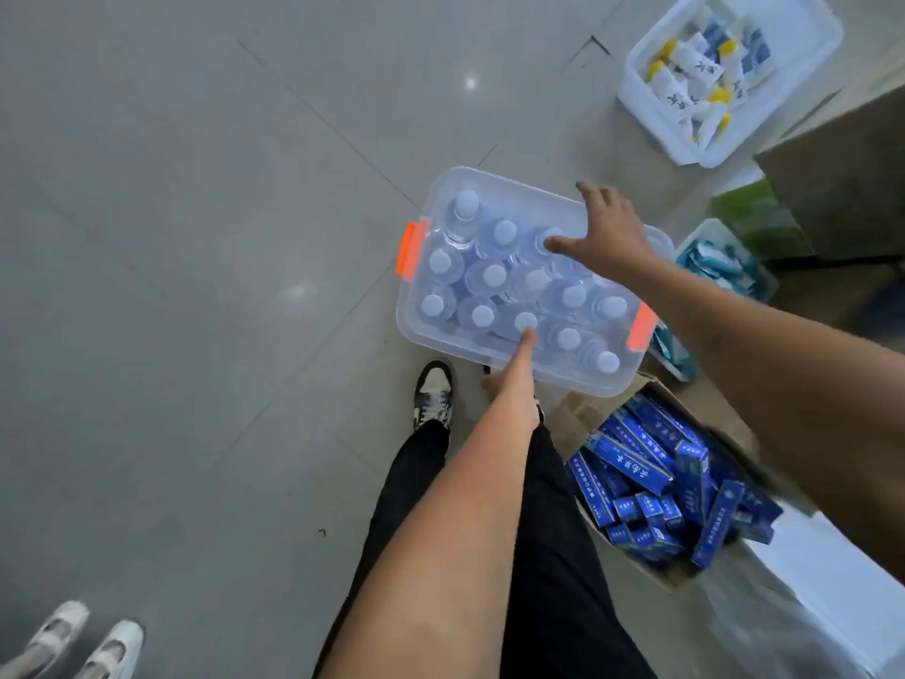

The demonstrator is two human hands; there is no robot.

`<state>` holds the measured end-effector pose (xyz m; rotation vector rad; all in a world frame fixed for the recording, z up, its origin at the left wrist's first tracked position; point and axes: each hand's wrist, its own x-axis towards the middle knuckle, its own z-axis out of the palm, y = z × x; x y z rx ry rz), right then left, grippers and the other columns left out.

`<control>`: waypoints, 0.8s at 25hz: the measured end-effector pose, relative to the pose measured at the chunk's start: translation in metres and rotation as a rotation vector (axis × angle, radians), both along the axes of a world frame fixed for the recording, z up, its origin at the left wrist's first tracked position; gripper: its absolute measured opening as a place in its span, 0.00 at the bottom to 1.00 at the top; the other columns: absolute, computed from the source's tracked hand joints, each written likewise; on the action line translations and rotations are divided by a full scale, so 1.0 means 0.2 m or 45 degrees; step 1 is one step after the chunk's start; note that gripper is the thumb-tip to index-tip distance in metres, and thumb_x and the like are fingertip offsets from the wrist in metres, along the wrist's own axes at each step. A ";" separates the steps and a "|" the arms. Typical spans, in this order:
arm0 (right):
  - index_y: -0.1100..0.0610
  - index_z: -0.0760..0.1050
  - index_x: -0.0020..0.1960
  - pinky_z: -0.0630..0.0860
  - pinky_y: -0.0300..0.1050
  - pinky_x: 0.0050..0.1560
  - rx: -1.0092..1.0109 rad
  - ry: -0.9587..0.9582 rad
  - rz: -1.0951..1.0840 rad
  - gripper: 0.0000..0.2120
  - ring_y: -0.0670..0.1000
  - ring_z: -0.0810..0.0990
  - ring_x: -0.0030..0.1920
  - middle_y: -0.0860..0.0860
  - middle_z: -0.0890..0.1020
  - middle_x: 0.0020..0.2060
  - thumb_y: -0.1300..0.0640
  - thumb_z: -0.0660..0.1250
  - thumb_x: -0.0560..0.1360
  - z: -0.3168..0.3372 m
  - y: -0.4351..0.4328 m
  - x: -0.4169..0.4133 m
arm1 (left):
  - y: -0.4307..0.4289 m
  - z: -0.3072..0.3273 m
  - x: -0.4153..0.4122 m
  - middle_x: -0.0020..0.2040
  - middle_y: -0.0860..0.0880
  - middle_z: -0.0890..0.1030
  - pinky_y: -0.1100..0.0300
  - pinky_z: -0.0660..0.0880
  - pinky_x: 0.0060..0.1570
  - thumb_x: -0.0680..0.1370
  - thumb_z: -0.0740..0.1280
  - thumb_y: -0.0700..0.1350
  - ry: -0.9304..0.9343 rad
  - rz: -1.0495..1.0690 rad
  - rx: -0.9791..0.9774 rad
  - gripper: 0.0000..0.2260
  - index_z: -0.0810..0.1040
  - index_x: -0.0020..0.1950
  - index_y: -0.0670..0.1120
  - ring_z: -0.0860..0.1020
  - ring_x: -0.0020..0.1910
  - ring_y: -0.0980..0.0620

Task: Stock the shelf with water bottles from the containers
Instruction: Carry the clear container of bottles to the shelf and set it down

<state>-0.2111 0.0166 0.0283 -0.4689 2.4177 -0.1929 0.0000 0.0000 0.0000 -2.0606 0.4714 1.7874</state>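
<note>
- White shoes (73,639) of a second person: 7 o'clock of the view, well apart from the work area.
- Clear container (416,330): on the floor at centre, with an orange latch at each short end. The water bottles (494,275) stand upright inside in packed rows, caps up, so each can be reached from above.
- Left hand (509,377): at the container's 6 o'clock rim. The index finger is straight, on or just above a near-row cap; the other fingers cannot be told.
- Right hand (607,227): over the 1 o'clock corner, fingers spread, holding nothing. Probably positioned to take a far-row bottle.
- Cardboard box (578,409) of blue cartons: 4 o'clock, just beside the container.
- Shelf: not in view.
</note>
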 end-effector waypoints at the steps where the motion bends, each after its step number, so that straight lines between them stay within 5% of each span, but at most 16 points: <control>1: 0.56 0.57 0.82 0.61 0.57 0.75 0.026 -0.010 0.052 0.44 0.63 0.64 0.76 0.59 0.64 0.78 0.40 0.73 0.75 -0.05 0.00 -0.02 | 0.01 0.00 -0.01 0.61 0.48 0.79 0.48 0.79 0.59 0.50 0.81 0.71 0.026 0.040 -0.008 0.55 0.68 0.70 0.49 0.81 0.57 0.44; 7: 0.57 0.63 0.78 0.67 0.57 0.70 0.047 -0.110 0.272 0.40 0.64 0.70 0.71 0.60 0.69 0.72 0.40 0.74 0.74 -0.20 0.05 -0.18 | 0.06 -0.10 -0.05 0.59 0.49 0.81 0.50 0.80 0.58 0.68 0.78 0.63 0.071 0.261 -0.201 0.32 0.74 0.66 0.49 0.81 0.54 0.47; 15: 0.58 0.70 0.64 0.69 0.51 0.52 0.133 -0.178 0.476 0.36 0.61 0.75 0.58 0.59 0.76 0.61 0.36 0.77 0.69 -0.29 0.03 -0.31 | 0.16 -0.23 -0.02 0.54 0.46 0.84 0.52 0.83 0.41 0.61 0.82 0.62 0.070 0.273 -0.481 0.31 0.75 0.56 0.49 0.85 0.47 0.45; 20: 0.55 0.68 0.46 0.65 0.49 0.40 0.015 -0.221 0.350 0.28 0.56 0.71 0.43 0.51 0.73 0.40 0.38 0.80 0.67 -0.32 0.04 -0.30 | 0.15 -0.25 0.02 0.52 0.50 0.86 0.51 0.84 0.48 0.63 0.81 0.60 0.031 0.299 -0.668 0.27 0.79 0.54 0.48 0.85 0.48 0.48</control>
